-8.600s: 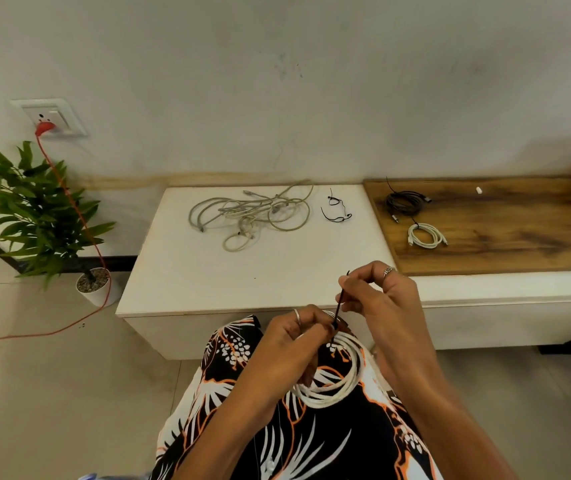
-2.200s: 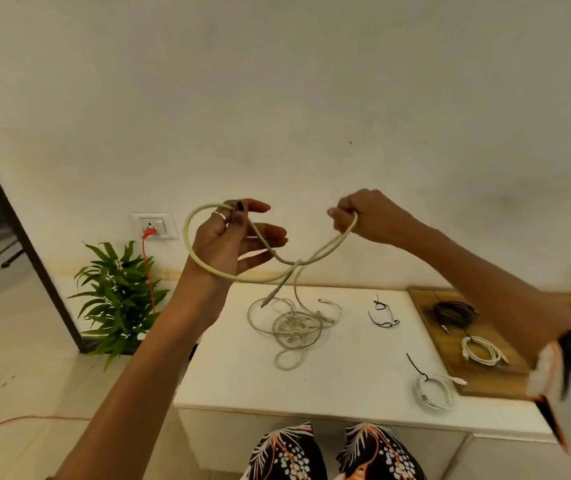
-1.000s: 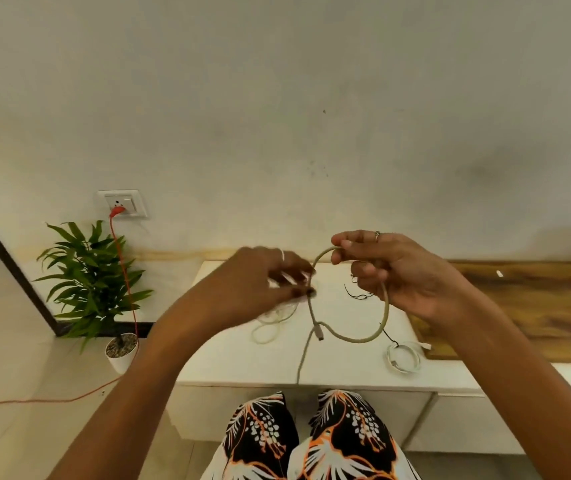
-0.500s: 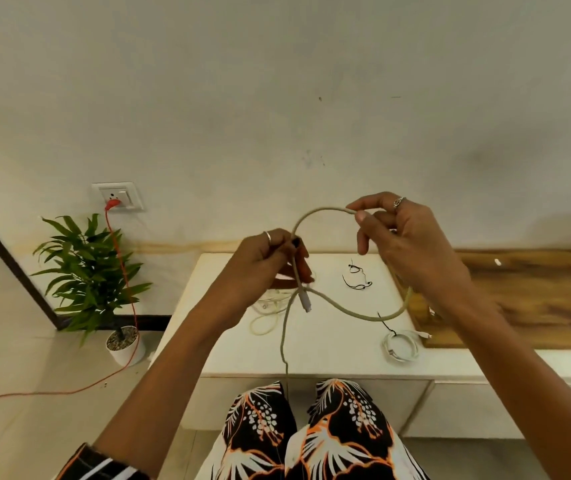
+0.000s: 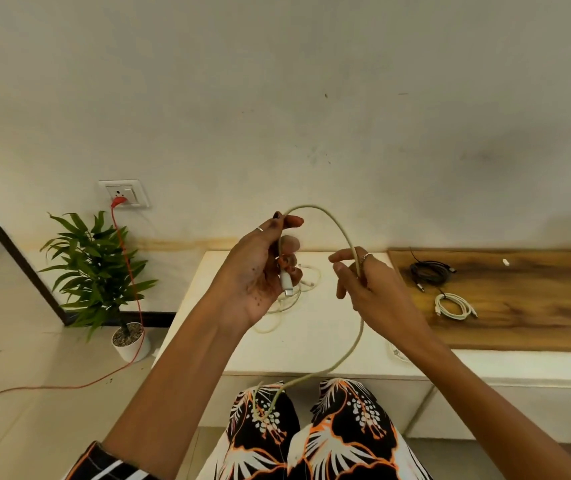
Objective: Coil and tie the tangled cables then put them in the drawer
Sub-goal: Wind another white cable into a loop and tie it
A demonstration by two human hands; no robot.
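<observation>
Your left hand (image 5: 260,271) grips the plug end of the beige cable (image 5: 336,223), fingers curled round it so the connector points down past your palm, anchoring the start of a coil. Your right hand (image 5: 367,289) pinches the cable farther along, other fingers loosely spread, so you can feed slack; the tail drops to your lap. More tangled cables (image 5: 298,292) lie on the white table (image 5: 312,348) behind; two tied coils (image 5: 454,306) sit far right.

Bare white tabletop (image 5: 312,337) lies mid-frame; tangled cables (image 5: 294,292) (partly hidden behind the hands) crowd its upper part.
</observation>
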